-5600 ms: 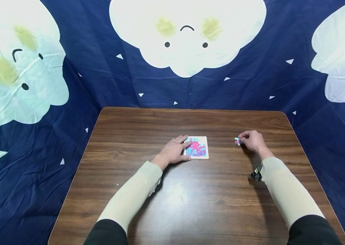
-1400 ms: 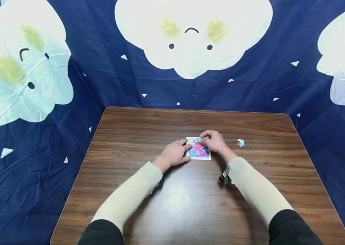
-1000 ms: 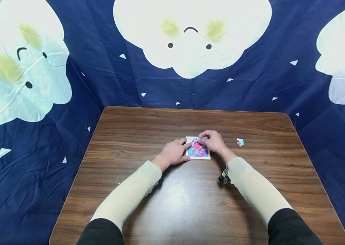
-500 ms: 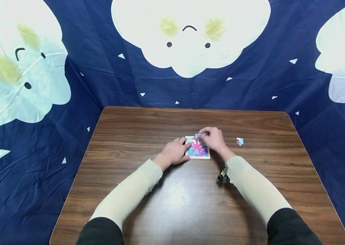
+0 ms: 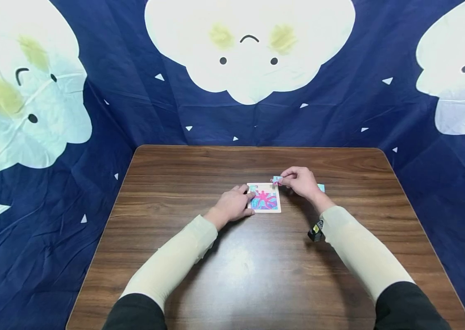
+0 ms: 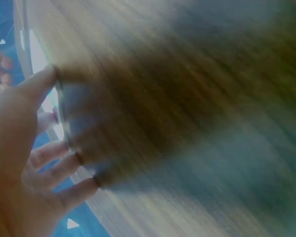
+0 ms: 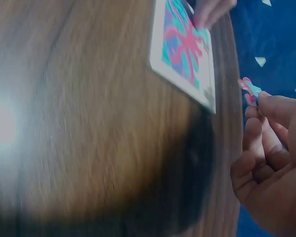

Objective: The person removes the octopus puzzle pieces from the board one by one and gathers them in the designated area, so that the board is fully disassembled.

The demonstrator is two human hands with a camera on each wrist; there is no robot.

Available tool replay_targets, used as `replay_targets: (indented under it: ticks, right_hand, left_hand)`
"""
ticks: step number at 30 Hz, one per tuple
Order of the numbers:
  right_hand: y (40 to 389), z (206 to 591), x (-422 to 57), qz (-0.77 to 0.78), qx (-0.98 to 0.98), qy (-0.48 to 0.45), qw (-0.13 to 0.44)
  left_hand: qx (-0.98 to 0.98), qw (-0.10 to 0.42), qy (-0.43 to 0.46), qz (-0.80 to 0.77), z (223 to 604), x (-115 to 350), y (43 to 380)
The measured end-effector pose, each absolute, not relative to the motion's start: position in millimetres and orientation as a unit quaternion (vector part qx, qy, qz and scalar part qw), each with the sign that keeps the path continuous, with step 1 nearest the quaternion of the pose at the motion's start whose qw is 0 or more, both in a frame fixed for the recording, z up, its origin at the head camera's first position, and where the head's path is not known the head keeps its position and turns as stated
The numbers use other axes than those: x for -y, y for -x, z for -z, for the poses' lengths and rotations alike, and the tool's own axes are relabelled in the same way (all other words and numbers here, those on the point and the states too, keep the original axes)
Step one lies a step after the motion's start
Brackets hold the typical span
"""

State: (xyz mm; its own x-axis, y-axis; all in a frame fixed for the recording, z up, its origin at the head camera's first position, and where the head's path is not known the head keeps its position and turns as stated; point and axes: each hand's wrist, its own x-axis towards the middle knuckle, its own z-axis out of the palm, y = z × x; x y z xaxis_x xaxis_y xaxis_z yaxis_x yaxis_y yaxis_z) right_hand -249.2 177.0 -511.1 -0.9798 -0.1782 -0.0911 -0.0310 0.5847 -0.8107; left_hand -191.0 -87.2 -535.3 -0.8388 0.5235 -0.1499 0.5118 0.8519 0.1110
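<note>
A square jigsaw puzzle [image 5: 264, 201] in a pale frame lies on the table, printed with a pink octopus on blue and purple. Part of its far side shows bare tray. My left hand [image 5: 233, 205] rests at the frame's left edge with fingers extended, some fingertips on the picture. Just beyond the far right corner, my right hand [image 5: 301, 182] pinches a blue and pink puzzle piece [image 5: 276, 180] between thumb and fingers. The right wrist view shows this puzzle piece [image 7: 251, 92] held up at the fingertips, apart from the frame.
Another loose puzzle piece [image 5: 321, 187] lies to the right, mostly hidden behind my right hand. The brown wood-grain table [image 5: 232, 266] has a rounded far edge. Dark blue cloth [image 5: 199, 114] with white clouds hangs around its back and sides.
My right hand first set down a piece at the right, then came to the puzzle's far side. It has since lifted another piece out and moved right with it. My left hand stays at the frame.
</note>
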Motion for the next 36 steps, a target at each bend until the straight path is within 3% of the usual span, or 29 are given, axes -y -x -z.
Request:
replay_targets:
  ticks: [13,21,36]
  right_hand:
    - [264.7,500.1,-237.0,0.372,-0.923,0.05,0.085]
    - [265.6,510.3,-253.4,0.324,-0.936,0.064,0.122]
    - [264.0,525.5,-260.7,0.247,-0.961,0.096,0.08]
  left_hand:
    - [-0.961,0.084,-0.261,-0.029,538.2,96.7,189.1]
    - [-0.962,0.079,-0.261,-0.031,539.6,99.8,187.0]
    - [-0.96,0.078,-0.267,-0.031,539.2,92.4,182.8]
